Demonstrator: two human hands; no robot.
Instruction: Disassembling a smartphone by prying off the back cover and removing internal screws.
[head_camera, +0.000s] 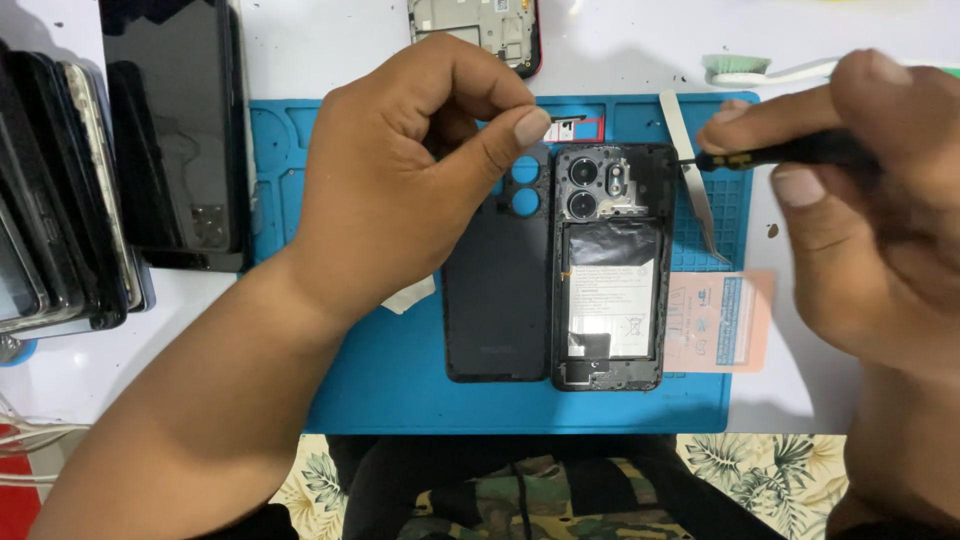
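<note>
One head-worn view looks steeply down, close over the blue mat (400, 390); its tilt seems slight.

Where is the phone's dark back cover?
In the head view, the dark plastic back cover lies flat on the blue rubber mat, just left of the opened black phone and partly under the left hand.

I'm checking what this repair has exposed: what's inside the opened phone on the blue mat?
Inside the opened phone are two round camera lenses up top and a battery with a white label below. Whatever sits under the battery and black tape is covered.
</note>
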